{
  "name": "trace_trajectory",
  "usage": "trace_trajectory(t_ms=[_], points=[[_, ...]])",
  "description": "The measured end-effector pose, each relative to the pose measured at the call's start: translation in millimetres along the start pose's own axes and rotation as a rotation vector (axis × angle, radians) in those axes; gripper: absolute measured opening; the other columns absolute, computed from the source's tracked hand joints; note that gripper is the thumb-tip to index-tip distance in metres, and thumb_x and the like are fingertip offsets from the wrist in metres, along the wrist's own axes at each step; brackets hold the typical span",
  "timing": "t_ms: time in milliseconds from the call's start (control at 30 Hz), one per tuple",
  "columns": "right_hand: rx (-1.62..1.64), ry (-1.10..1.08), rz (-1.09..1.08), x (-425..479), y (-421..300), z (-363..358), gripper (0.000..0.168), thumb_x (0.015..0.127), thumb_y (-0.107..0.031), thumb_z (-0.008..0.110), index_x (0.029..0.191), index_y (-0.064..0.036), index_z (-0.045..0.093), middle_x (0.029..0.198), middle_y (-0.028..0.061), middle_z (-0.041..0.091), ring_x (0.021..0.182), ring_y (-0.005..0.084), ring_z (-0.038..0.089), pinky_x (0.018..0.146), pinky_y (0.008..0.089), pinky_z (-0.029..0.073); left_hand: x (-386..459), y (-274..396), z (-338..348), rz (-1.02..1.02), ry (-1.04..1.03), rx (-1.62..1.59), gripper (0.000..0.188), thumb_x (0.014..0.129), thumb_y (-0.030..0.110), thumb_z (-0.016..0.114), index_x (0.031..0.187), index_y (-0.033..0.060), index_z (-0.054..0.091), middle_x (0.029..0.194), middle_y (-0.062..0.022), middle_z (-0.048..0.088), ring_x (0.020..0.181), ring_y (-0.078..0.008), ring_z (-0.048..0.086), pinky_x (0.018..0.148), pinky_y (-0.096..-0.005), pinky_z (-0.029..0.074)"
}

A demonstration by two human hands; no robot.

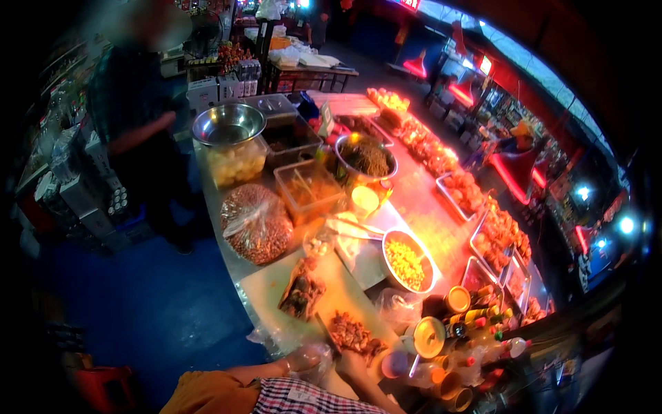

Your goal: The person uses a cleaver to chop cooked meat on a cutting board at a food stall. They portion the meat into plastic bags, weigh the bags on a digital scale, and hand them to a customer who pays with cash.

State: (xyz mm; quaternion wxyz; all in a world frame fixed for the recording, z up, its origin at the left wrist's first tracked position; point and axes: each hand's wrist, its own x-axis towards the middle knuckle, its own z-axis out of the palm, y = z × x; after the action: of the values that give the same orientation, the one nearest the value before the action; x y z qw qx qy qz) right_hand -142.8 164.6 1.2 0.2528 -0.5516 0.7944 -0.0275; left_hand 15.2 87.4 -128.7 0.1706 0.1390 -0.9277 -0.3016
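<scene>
My right hand [352,365] grips a knife [327,331], its blade seen nearly edge-on at the left side of a heap of chopped meat [350,334]. Clear plastic, like a disposable glove, covers my left hand [306,358] at the near edge of the pale cutting board [264,290]. How its fingers are set is blurred. Farther up the board lies a larger dark-browned piece of meat [302,292], apart from both hands.
Right of the board stand a bowl of chopped yellowish food [406,264], sauce bottles [473,314] and a lidded jar [429,336]. A bag of peanuts [256,222] sits beyond it. Trays of cooked meat [499,233] line the far right edge. A person [139,119] stands at left.
</scene>
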Motion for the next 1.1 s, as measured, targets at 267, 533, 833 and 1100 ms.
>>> trace_trajectory(t_ms=[267,533,833,1100], points=[[-0.039,-0.101,-0.025,-44.3,16.3,-19.0,0.027,0.082,-0.019,0.050,0.075,0.002,0.065,0.075,0.0265,0.063,0.067,0.0448,0.062,0.064,0.0515,0.049,-9.4,2.3,6.0,-0.084,0.059,-0.261,0.031,0.091,0.018,0.049,0.117,0.0073,0.062,0.129,-0.0159,0.055,0.119,-0.0325,0.051,0.101,-0.0400,0.040],[0.007,0.020,-0.209,-34.2,18.1,15.4,0.027,0.078,-0.015,0.051,0.097,-0.002,0.063,0.068,0.0218,0.062,0.061,0.0405,0.062,0.057,0.0490,0.049,-21.4,-17.2,37.1,-0.041,0.088,-0.178,0.024,0.084,0.016,0.053,0.100,0.0046,0.067,0.103,-0.0136,0.064,0.097,-0.0290,0.061,0.086,-0.0374,0.048],[-0.066,0.077,0.042,5.4,9.2,23.2,0.029,0.077,-0.020,0.056,0.098,-0.001,0.062,0.081,0.0202,0.066,0.072,0.0402,0.065,0.066,0.0494,0.052,-0.9,-5.0,15.1,0.269,0.283,0.114,0.017,0.085,0.017,0.052,0.091,0.0070,0.065,0.092,-0.0107,0.063,0.085,-0.0257,0.061,0.076,-0.0359,0.050],[0.107,0.098,0.044,-44.7,10.3,-4.9,0.016,0.082,-0.014,0.054,0.087,-0.002,0.063,0.077,0.0247,0.062,0.073,0.0438,0.061,0.066,0.0517,0.047,-37.7,-8.6,15.4,0.036,0.170,0.108,0.027,0.085,0.025,0.053,0.103,0.0039,0.055,0.098,-0.0095,0.057,0.103,-0.0243,0.052,0.095,-0.0401,0.041]])
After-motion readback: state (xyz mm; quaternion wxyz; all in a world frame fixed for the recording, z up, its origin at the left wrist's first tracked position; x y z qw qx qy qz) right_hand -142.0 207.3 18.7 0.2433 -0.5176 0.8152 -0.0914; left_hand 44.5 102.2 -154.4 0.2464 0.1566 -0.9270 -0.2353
